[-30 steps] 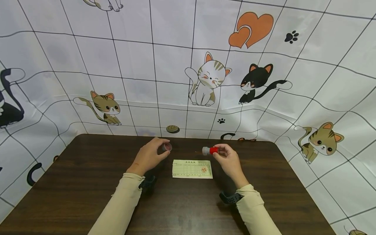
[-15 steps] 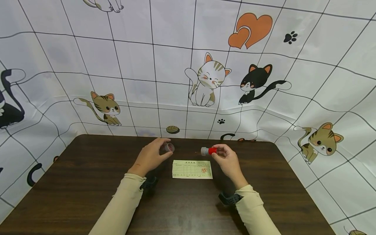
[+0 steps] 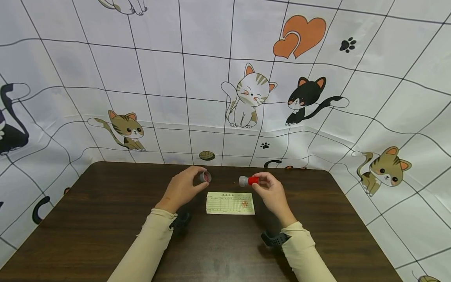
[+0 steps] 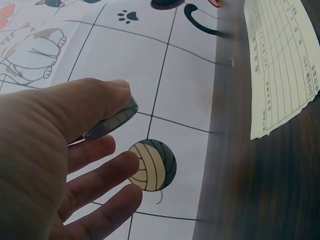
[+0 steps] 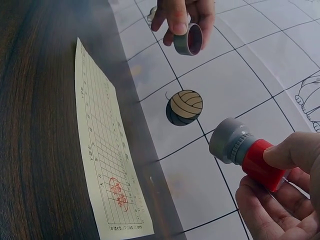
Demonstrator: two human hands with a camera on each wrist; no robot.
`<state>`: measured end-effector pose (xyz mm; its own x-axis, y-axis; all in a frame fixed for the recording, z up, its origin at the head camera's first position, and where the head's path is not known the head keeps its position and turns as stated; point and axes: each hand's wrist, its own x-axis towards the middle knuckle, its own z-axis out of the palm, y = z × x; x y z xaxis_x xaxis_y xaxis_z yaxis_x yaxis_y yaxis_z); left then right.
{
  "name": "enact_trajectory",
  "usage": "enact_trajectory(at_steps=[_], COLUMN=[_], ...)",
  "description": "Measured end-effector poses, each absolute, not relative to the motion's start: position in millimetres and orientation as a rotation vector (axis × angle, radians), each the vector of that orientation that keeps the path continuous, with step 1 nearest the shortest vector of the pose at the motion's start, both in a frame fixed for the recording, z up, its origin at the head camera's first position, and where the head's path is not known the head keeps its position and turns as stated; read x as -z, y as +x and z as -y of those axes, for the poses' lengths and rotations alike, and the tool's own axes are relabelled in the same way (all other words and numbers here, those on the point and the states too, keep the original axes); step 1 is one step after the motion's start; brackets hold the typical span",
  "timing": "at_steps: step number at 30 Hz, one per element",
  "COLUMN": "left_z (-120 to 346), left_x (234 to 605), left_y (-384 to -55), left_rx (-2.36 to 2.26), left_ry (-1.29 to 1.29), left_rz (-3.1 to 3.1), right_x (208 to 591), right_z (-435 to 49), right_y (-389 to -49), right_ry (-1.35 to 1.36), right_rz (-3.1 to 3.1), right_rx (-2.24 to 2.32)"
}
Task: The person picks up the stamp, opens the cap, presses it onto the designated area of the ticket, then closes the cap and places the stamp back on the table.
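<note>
A red stamp with a grey head (image 3: 248, 181) lies sideways in the air, pinched by its red end between the thumb and fingers of my right hand (image 3: 275, 194). My left hand (image 3: 180, 189) pinches a small grey cap (image 3: 205, 177), its open mouth turned toward the stamp. In the right wrist view the cap (image 5: 188, 43) shows a reddish inside and stays apart from the stamp (image 5: 261, 161). Between and nearer than both hands, a pale yellow form slip (image 3: 225, 204) lies flat on the table, with a round red imprint (image 5: 119, 194) near one end.
The dark brown wooden table (image 3: 218, 250) ends at a white wall covering (image 3: 162, 109) printed with grid lines and cartoon cats, close behind the hands. Both wrists wear dark straps (image 3: 276, 238).
My left hand has moved slightly right with the cap, turning its mouth more into view. My right hand has shifted a little left with the stamp. The slip stays in place.
</note>
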<state>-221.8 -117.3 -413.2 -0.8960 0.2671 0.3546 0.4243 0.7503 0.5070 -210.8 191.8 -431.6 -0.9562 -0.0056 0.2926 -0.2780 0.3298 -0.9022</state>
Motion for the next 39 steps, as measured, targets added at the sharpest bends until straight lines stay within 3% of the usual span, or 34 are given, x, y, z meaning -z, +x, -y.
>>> enact_trajectory(at_steps=[20, 26, 39], left_z=[105.6, 101.4, 92.0], left_x=[411.5, 410.6, 405.6], left_y=[-216.7, -215.0, -209.8], left_rx=[0.793, 0.786, 0.793], left_ry=[-0.619, -0.645, -0.699], left_rz=[2.678, 2.668, 2.652], right_x=[420.5, 396.1, 411.2], right_z=[-178.2, -169.1, -165.2], right_y=[-201.1, -184.8, -191.6], right_ry=[0.254, 0.264, 0.358], right_rz=[2.381, 2.414, 2.349], right_rx=[-1.683, -1.665, -1.692])
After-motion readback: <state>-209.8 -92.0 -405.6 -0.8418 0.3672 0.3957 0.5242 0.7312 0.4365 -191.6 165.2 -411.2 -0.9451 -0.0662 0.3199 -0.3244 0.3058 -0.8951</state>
